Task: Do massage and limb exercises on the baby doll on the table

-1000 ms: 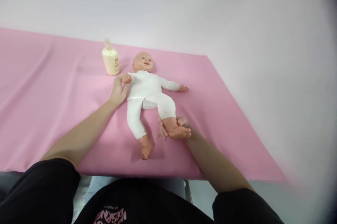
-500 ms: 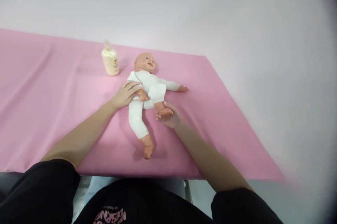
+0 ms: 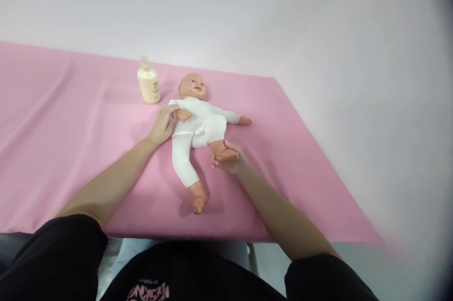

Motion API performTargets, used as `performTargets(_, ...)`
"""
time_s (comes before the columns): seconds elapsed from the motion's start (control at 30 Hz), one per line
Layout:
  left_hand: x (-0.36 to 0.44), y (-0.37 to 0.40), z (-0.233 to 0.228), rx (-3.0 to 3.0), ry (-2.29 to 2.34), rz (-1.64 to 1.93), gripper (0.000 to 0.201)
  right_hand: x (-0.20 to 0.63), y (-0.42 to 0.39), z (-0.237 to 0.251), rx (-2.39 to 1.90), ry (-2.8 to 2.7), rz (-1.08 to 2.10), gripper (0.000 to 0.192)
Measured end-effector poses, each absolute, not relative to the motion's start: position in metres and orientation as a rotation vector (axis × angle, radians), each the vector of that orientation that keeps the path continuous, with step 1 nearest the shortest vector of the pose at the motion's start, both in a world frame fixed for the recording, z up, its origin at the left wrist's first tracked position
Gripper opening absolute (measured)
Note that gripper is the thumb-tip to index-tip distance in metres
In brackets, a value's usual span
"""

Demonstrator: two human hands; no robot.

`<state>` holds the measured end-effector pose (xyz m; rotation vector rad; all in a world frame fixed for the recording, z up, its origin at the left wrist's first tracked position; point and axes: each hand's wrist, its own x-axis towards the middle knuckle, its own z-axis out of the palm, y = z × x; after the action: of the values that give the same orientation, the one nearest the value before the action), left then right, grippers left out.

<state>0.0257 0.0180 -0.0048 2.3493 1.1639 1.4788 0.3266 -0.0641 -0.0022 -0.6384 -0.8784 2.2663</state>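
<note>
A baby doll (image 3: 200, 114) with a soft white body lies face up, its head pointing away from me. My left hand (image 3: 163, 124) is at the doll's arm on the left, fingers curled over it near the wrist; the doll's hand (image 3: 183, 115) rests on its belly. The leg on the right is bent and raised, and my right hand (image 3: 231, 162) is wrapped round its ankle from below, with the doll's foot (image 3: 225, 153) lying over my palm. Its other leg (image 3: 183, 162) is stretched toward me, untouched.
A pump bottle (image 3: 149, 85) of pale yellow lotion stands upright left of the doll's head. Pink cloth (image 3: 88, 140) covers the table, whose right edge slants toward me. A white wall (image 3: 226, 13) rises behind.
The doll's arm on the left has moved up toward its chest with my left hand. My right hand has shifted the raised foot slightly right and toward me; the head has tilted a little.
</note>
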Motion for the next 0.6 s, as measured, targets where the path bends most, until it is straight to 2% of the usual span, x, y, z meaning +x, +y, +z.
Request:
performTargets(0.2,0.017,0.034,-0.013,1.591,1.235,1.805,0.050,0.336,-0.076,-0.006,-0.369,-1.224,2.563,0.062)
performTargets(0.47,0.002,0.050,-0.011,0.663,1.178,1.942,0.012,0.327,-0.079,0.007,-0.273,-1.570,2.707,0.055)
performTargets(0.6,0.000,0.053,-0.014,0.591,1.121,1.957,0.014,0.328,-0.079,0.007,-0.279,-1.613,2.749,0.061)
